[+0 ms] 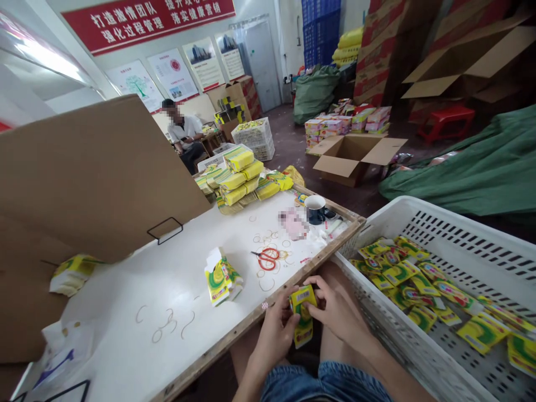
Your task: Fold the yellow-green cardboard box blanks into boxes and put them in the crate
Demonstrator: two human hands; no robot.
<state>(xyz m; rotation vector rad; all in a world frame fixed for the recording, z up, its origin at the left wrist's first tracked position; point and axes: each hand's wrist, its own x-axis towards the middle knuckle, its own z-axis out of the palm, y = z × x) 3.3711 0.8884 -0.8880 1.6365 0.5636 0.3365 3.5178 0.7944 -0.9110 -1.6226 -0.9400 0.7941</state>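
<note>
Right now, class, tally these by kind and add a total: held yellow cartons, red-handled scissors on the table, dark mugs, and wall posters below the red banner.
Held yellow carton: 1
Red-handled scissors: 1
Dark mug: 1
Wall posters: 4
Total: 7

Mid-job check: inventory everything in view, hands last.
held carton: one, yellow, between both hands
loose cartons: several, yellow, mid-table
scissors: one, red-handled, on table
rubber bands: many, tan, on table
mug: one, dark, far corner
stacked cartons: many, yellow, table's end
table: one, white, in front
near crate: one, white, right
crated cartons: many, yellow, inside it
standing cardboard: count unclear, brown, left
open boxes: several, brown, background
stool: one, red, background
stacked crates: uncounted, blue, background
sacks: two, green, right half
banner: one, red, back wall
posters: four, pale, below banner
co-worker: one, white top, background
left hand: one, bare, carton's left
right hand: one, bare, carton's right
</note>
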